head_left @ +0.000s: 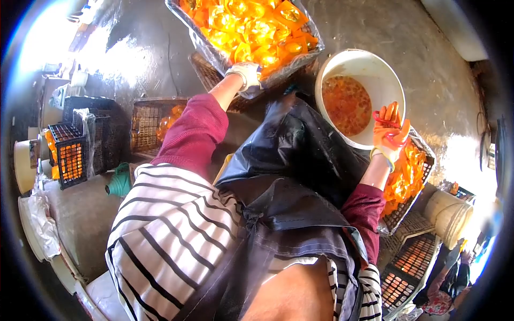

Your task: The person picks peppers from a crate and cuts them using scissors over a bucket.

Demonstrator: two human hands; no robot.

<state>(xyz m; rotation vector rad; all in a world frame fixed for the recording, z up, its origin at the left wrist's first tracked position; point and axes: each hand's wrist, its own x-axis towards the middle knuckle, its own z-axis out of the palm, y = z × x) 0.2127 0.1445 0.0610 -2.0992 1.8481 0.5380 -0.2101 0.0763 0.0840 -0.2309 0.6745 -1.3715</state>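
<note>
My left hand [246, 76], in a pale glove, is at the near edge of a plastic-lined crate [191, 33] heaped with shiny orange pieces [251, 29]. Its fingertips are partly hidden, so whether they grip anything does not show. My right hand [390, 134], in an orange and white glove, is raised beside the rim of a white bucket [386, 80]. A thin red thing [381, 121] lies across its fingers, seemingly held there; its kind is unclear. Inside the bucket is orange-brown liquid [347, 106] with small bits in it.
Another crate of orange pieces [404, 179] stands under my right forearm. A brown crate [144, 125] sits left of my left arm, near black crates [101, 131] and a green thing [119, 181]. At right are a cream bucket [447, 211] and a person [450, 286].
</note>
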